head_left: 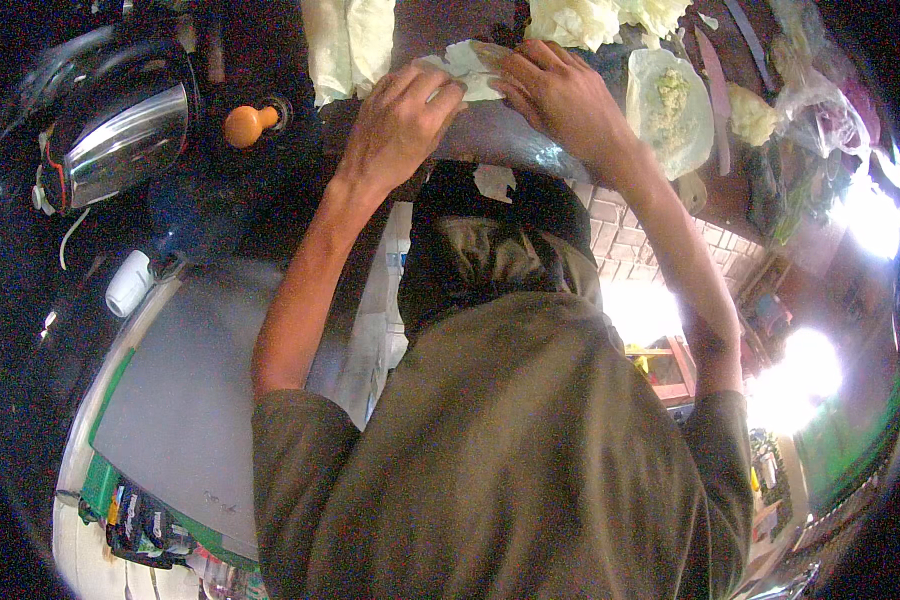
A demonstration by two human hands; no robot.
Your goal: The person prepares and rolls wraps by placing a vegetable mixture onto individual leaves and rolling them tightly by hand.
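Note:
At the top middle, both hands work on a pale, thin, crumpled piece (467, 68) that looks like a cabbage leaf. My left hand (402, 120) pinches its left side with bent fingers. Across from it, my right hand (558, 98) has its fingers closed on the right side. The piece lies over the near edge of the dark work surface (485, 130). Right of my right hand is a pale, translucent dish or leaf (667, 112) with crumbly light-green filling. Pale leafy pieces (575, 22) are heaped beyond that hand, and a larger folded pale piece (348, 45) is beyond my left hand.
A shiny metal and black appliance (120, 140) stands at the far left, beside an orange knob (250, 125). Long narrow blade-like strips (714, 95) lie at the right, near a clear plastic bag (815, 95). A grey panel (190, 390) is at my left side.

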